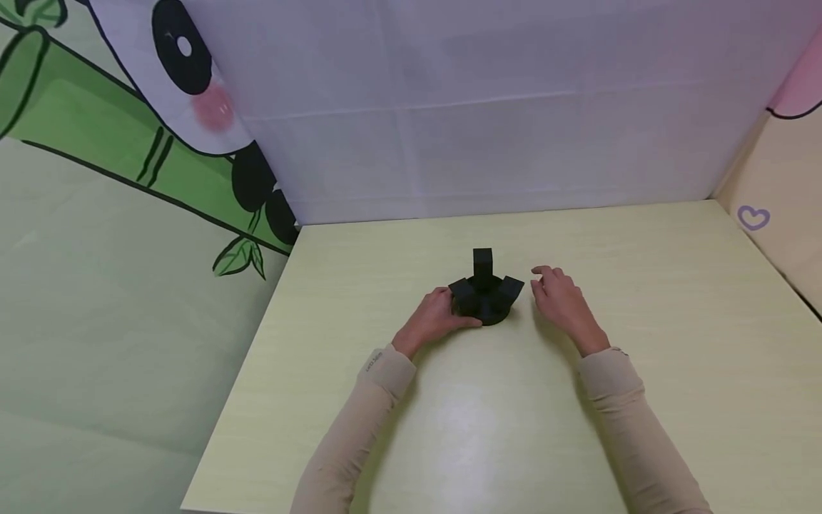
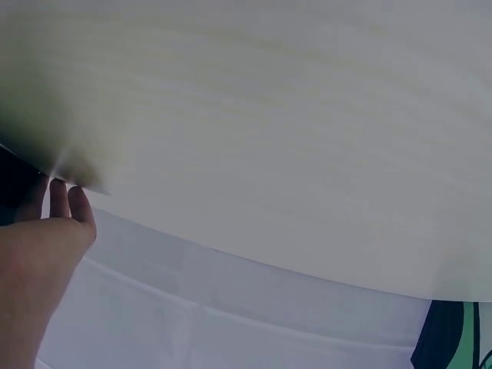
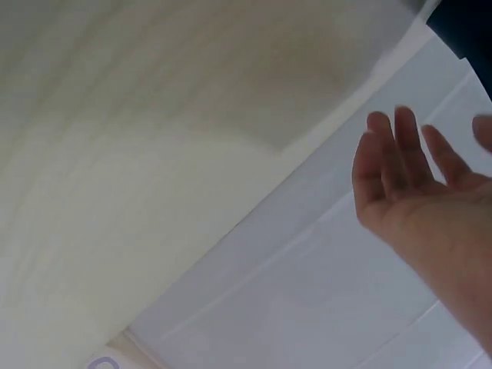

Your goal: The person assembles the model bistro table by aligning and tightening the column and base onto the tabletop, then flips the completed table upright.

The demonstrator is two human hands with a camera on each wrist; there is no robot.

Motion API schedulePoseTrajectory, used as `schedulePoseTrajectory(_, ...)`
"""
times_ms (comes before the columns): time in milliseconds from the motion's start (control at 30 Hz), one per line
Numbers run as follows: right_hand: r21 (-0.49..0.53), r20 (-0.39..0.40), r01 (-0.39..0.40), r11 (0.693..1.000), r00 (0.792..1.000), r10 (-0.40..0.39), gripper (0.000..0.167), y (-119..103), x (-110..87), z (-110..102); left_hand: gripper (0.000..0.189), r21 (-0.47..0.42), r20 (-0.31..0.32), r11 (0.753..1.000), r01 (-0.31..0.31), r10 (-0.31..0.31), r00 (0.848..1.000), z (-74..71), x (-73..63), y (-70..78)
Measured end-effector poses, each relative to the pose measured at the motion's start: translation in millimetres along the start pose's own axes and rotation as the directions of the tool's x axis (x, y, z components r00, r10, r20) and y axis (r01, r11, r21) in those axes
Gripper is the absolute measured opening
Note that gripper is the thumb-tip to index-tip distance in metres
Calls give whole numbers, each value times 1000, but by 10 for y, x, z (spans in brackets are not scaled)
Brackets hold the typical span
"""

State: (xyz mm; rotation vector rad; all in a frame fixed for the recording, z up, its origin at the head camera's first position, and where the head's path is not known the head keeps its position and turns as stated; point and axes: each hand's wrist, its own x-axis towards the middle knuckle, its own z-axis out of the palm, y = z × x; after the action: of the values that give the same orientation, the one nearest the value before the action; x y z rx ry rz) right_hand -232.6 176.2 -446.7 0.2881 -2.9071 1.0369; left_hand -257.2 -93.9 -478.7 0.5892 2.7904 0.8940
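A black stand (image 1: 486,300) with a round base and several blocky arms, one upright and others splayed outward, sits on the pale table. Its exact kind cannot be told. My left hand (image 1: 438,316) grips its left side, thumb along the front of the base and fingers behind. In the left wrist view, the fingers of that hand (image 2: 58,219) meet the dark edge of the stand (image 2: 11,184). Apart from the stand, to its right, my right hand (image 1: 560,300) hovers with loosely bent fingers. The right wrist view shows this hand (image 3: 419,181) holding nothing, near the stand (image 3: 470,34).
The pale wooden table (image 1: 642,285) spreads around both hands. Behind it hangs a light lilac cloth (image 1: 488,143). Left of the table's edge is a green cloth with a cartoon print (image 1: 115,285); a beige panel with a purple heart (image 1: 753,218) stands at the right.
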Motion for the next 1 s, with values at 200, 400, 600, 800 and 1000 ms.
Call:
schedulePoseTrajectory(200, -96, 211, 74, 993, 976, -52, 70, 70, 27, 134, 76, 12, 1, 1000, -26, 26, 1000, -23, -1, -22)
schedulePoseTrajectory(400, -125, 217, 97, 987, 974, -68, 85, 74, 64, 262, 75, 31, 0, 999, -44, 44, 999, -24, 4, -34)
schedulePoseTrajectory(600, -102, 205, 92, 990, 976, -70, 80, 65, 86, 294, 74, 53, -16, 997, -53, 54, 998, -19, 19, -45)
schedulePoseTrajectory(800, -51, 174, 81, 995, 982, -71, 75, 51, 76, 295, 68, 53, -36, 996, -74, 76, 996, -14, 40, -48)
schedulePoseTrajectory(1000, 29, 181, 71, 997, 981, -75, 74, 57, 75, 269, 59, -32, -35, 994, -105, 104, 994, -42, 35, -23)
